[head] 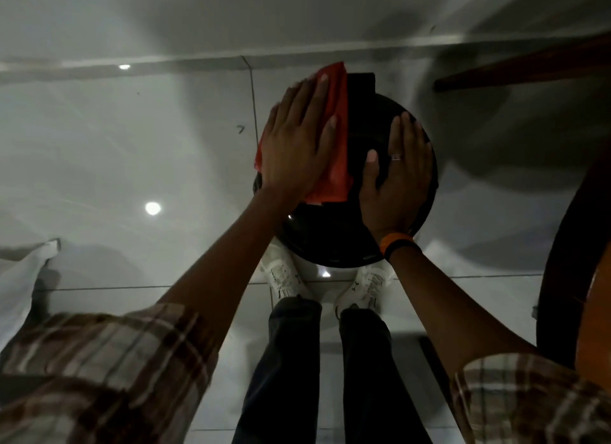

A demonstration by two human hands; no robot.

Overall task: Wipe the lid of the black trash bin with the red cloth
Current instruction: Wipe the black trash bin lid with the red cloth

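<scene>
The black trash bin stands on the floor in front of my feet, and its round black lid (334, 232) faces up at me. A red cloth (337, 126) lies folded over the lid's left half. My left hand (297, 142) presses flat on the cloth, fingers spread and pointing away from me. On the lid's right half rests my right hand (395, 182), palm down, fingers apart, touching the bare lid and holding nothing. A ring and an orange wristband are on that hand. Most of the bin's body is hidden under the lid.
Glossy white floor tiles (132, 165) surround the bin, and a white wall runs along the far side. A dark wooden round table edge (562, 261) curves in at the right, with a wooden bar (515, 70) at the upper right. A white cushion (23, 278) lies at the left.
</scene>
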